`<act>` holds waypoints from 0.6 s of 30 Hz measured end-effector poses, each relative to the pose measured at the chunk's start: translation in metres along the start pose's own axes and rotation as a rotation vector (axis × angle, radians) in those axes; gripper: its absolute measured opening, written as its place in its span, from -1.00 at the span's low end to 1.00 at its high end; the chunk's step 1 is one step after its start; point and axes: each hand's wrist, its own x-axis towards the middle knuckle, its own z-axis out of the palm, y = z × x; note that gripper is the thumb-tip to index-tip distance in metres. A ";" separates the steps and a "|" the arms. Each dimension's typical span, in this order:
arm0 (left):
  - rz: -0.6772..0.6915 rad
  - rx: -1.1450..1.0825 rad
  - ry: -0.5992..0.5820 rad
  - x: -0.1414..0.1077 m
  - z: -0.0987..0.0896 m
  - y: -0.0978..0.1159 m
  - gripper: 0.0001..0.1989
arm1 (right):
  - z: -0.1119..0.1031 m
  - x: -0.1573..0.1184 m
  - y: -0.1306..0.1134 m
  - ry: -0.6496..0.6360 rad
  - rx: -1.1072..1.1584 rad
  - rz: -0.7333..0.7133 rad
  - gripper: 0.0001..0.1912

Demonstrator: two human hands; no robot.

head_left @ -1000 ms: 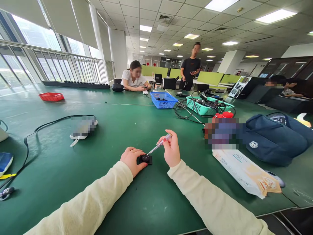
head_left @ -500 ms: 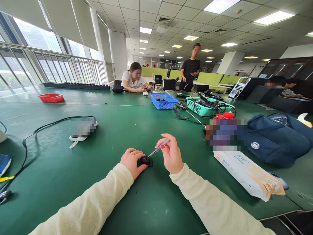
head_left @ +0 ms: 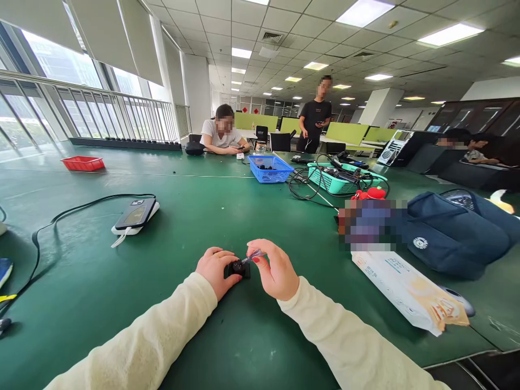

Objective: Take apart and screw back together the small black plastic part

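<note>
Our left hand (head_left: 214, 272) had its fingers bent around the small black component (head_left: 239, 268), thumb opposite; our right hand's (head_left: 278, 271) fingertips pinched the clear-handled screwdriver (head_left: 249, 258). We judged the component light, stiff, perhaps slippery, best held by its edges.

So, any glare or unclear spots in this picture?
Head view: daylight bleaches the windows and glares off the table; head view: pixel blocks mask a patch beside the navy bag; head view: the black part at the left hand shows little detail.
</note>
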 end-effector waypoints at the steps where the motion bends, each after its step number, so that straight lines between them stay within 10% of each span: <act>1: -0.004 -0.002 0.002 0.000 0.000 0.000 -0.62 | 0.000 0.000 0.002 0.023 0.015 0.053 -0.70; 12: -0.008 -0.023 0.003 0.001 0.001 -0.002 -0.61 | 0.000 -0.002 0.048 0.283 0.381 0.735 -0.78; 18: -0.020 -0.018 -0.008 0.000 0.000 0.000 -0.61 | 0.002 -0.002 0.048 0.315 0.365 0.826 -0.80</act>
